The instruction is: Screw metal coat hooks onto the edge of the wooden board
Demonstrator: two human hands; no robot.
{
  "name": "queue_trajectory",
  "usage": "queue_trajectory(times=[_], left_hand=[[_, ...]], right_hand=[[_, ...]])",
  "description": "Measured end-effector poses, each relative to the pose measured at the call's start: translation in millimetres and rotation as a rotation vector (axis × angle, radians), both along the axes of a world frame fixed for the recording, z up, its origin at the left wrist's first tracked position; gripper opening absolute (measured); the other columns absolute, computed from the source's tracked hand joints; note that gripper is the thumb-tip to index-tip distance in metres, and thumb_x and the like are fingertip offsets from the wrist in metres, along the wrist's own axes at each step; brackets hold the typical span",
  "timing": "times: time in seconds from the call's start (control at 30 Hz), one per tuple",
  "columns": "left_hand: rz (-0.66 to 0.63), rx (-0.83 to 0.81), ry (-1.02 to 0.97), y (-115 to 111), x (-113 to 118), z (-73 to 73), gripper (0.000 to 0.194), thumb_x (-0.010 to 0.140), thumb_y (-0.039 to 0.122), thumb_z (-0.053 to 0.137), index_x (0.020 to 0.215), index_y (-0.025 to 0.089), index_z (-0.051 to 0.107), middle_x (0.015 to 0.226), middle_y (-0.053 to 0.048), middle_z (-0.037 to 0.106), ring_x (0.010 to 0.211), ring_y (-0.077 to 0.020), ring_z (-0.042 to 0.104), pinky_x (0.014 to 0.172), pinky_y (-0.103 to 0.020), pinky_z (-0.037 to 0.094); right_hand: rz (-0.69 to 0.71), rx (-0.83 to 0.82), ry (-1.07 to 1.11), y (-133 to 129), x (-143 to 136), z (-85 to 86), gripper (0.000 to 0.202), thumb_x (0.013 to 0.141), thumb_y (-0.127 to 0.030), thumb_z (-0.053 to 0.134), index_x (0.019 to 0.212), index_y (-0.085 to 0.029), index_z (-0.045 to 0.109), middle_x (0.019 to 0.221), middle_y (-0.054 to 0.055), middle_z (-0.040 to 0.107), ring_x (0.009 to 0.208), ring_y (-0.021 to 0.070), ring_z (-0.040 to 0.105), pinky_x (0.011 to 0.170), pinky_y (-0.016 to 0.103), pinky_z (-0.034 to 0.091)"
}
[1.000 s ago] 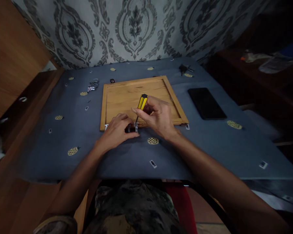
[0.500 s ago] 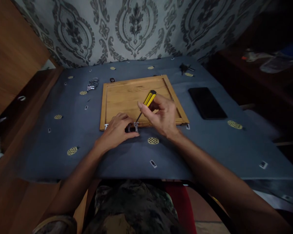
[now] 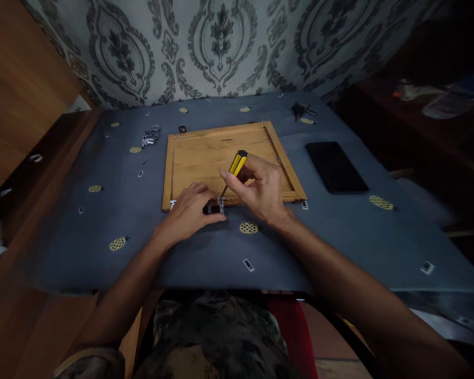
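A framed wooden panel [image 3: 217, 163] lies on the blue patterned cloth [image 3: 205, 258]. My right hand [image 3: 258, 187] grips a yellow and black screwdriver [image 3: 238, 163] by its handle. The screwdriver's thin shaft slants down to a small metal hinge [image 3: 221, 204] at the panel's near edge. Thumb and fingers of my left hand [image 3: 191, 208] pinch this hinge from the left. Another bit of metal [image 3: 173, 204] shows at the panel's near left corner, partly behind my left hand.
A black phone [image 3: 336, 167] lies right of the panel. Loose metal hardware [image 3: 151, 136] sits at the back left, and a dark object [image 3: 302, 110] at the back right. A patterned curtain [image 3: 221, 47] hangs behind the table.
The screwdriver handle has tipped slightly left and stands a little more upright, and my right fingers have shifted with it. My left hand stays on the hinge.
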State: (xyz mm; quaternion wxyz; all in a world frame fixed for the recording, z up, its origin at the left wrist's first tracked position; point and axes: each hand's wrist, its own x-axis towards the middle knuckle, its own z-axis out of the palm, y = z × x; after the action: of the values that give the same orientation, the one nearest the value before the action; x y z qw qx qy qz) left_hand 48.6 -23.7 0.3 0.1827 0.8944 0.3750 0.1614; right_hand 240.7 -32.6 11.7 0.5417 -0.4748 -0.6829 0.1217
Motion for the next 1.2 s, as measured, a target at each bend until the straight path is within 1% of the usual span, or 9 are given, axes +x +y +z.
queue_trajectory(times=[0.1, 0.2, 0.27, 0.37, 0.5, 0.6, 0.77, 1.0, 1.2], left_hand=[[-0.010, -0.007, -0.005, 0.7, -0.6, -1.2, 0.028, 0.087, 0.039, 0.084, 0.102, 0.018, 0.071, 0.104, -0.006, 0.068, 0.105, -0.0276, 0.064, 0.093, -0.041, 0.051], [-0.016, -0.011, -0.012, 1.5, -1.1, -2.4, 0.027, 0.088, 0.038, 0.083, 0.103, 0.018, 0.071, 0.107, -0.007, 0.069, 0.108, -0.0282, 0.064, 0.097, -0.045, 0.051], [-0.018, -0.006, -0.018, 1.9, -1.4, -3.1, 0.027, 0.088, 0.037, 0.084, 0.103, 0.018, 0.071, 0.109, -0.008, 0.070, 0.110, -0.0286, 0.064, 0.099, -0.046, 0.051], [-0.028, -0.001, -0.027, 1.9, -1.5, -3.6, 0.027, 0.087, 0.035, 0.085, 0.105, 0.019, 0.071, 0.110, -0.008, 0.070, 0.110, -0.0282, 0.063, 0.099, -0.045, 0.051], [-0.012, 0.010, -0.012, 1.3, -1.3, -2.9, 0.028, 0.087, 0.039, 0.085, 0.100, 0.018, 0.070, 0.103, -0.006, 0.068, 0.104, -0.0273, 0.063, 0.092, -0.042, 0.052], [-0.009, 0.024, 0.000, 0.9, -0.9, -1.7, 0.028, 0.087, 0.040, 0.084, 0.096, 0.018, 0.070, 0.099, -0.006, 0.066, 0.099, -0.0265, 0.063, 0.086, -0.039, 0.051], [-0.009, 0.020, -0.011, 0.7, -0.9, -1.2, 0.028, 0.086, 0.039, 0.086, 0.096, 0.018, 0.070, 0.099, -0.005, 0.066, 0.099, -0.0262, 0.063, 0.087, -0.039, 0.051], [-0.018, -0.011, -0.035, 2.5, -1.8, -4.2, 0.025, 0.087, 0.037, 0.084, 0.100, 0.019, 0.071, 0.108, -0.008, 0.069, 0.108, -0.0291, 0.064, 0.097, -0.046, 0.052], [-0.039, -0.037, -0.059, 3.7, -2.8, -5.4, 0.027, 0.088, 0.035, 0.083, 0.105, 0.019, 0.070, 0.115, -0.009, 0.070, 0.115, -0.0298, 0.063, 0.102, -0.049, 0.052]], right_hand=[[0.052, -0.076, 0.039, 0.3, 0.0, 0.6, 0.041, 0.091, -0.052, 0.073, 0.071, -0.023, 0.051, 0.064, -0.003, 0.051, 0.059, 0.0119, 0.048, 0.054, 0.028, 0.037], [0.166, -0.178, 0.158, 2.8, -1.4, -2.1, 0.039, 0.088, -0.053, 0.076, 0.077, -0.023, 0.054, 0.066, -0.005, 0.050, 0.057, 0.0102, 0.046, 0.050, 0.026, 0.036], [0.268, -0.218, 0.247, 4.8, -2.1, -4.2, 0.034, 0.087, -0.052, 0.077, 0.089, -0.023, 0.059, 0.070, -0.005, 0.053, 0.057, 0.0100, 0.049, 0.050, 0.025, 0.040], [0.425, -0.266, 0.325, 6.2, -0.4, -3.9, 0.041, 0.086, -0.053, 0.080, 0.107, -0.022, 0.064, 0.076, -0.005, 0.059, 0.056, 0.0096, 0.056, 0.051, 0.025, 0.048], [0.516, -0.336, 0.328, 4.9, 7.0, 3.1, 0.043, 0.090, -0.056, 0.075, 0.108, -0.018, 0.067, 0.084, -0.001, 0.066, 0.057, 0.0091, 0.063, 0.057, 0.026, 0.054], [0.535, -0.357, 0.306, 5.3, 11.2, 6.2, 0.042, 0.092, -0.059, 0.073, 0.100, -0.018, 0.067, 0.085, 0.001, 0.068, 0.061, 0.0107, 0.067, 0.059, 0.026, 0.056], [0.527, -0.312, 0.269, 8.1, 10.5, 3.6, 0.039, 0.090, -0.057, 0.076, 0.086, -0.020, 0.062, 0.068, -0.004, 0.063, 0.056, 0.0119, 0.065, 0.055, 0.026, 0.053], [0.415, -0.179, 0.187, 4.2, 5.7, 4.8, 0.041, 0.091, -0.056, 0.075, 0.077, -0.021, 0.059, 0.058, -0.006, 0.059, 0.047, 0.0100, 0.058, 0.048, 0.024, 0.043], [0.323, -0.141, 0.132, 3.4, 3.0, 0.6, 0.042, 0.093, -0.057, 0.072, 0.074, -0.021, 0.057, 0.055, -0.007, 0.056, 0.049, 0.0096, 0.056, 0.050, 0.025, 0.040]])
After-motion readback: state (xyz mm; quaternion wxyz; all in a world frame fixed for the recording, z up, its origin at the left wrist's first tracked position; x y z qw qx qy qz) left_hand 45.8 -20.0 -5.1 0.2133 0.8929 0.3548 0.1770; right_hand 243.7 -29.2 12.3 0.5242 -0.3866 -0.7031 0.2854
